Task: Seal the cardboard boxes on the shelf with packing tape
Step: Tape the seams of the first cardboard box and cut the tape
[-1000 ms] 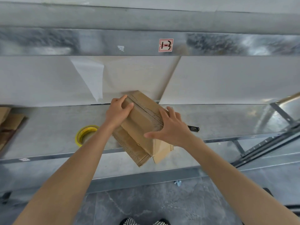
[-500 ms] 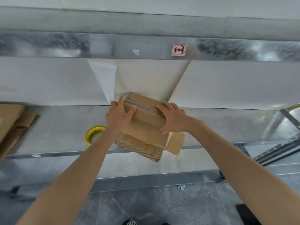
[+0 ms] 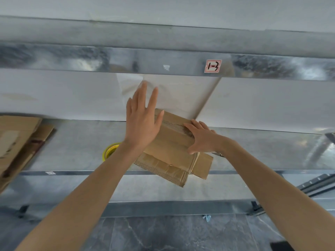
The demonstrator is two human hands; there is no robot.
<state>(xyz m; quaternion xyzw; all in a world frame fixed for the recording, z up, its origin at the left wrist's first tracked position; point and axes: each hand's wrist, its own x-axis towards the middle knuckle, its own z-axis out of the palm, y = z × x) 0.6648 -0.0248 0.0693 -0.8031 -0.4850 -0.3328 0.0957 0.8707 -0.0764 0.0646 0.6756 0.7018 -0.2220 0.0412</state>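
Cardboard box point(image 3: 170, 142) lies askew at the shelf point(image 3: 81, 142) front, pinned by the flat right hand point(image 3: 203, 138); the left hand point(image 3: 143, 122) hovers open and empty, the yellow tape point(image 3: 108, 153) just beside its wrist, nearer it.

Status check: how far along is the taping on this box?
Done: top flaps of the cardboard box lie closed. In hand: the right hand presses the seam, the left hand hovers open. Left: an end flap sticks out, the tape roll lies on the shelf, no tape visibly applied.
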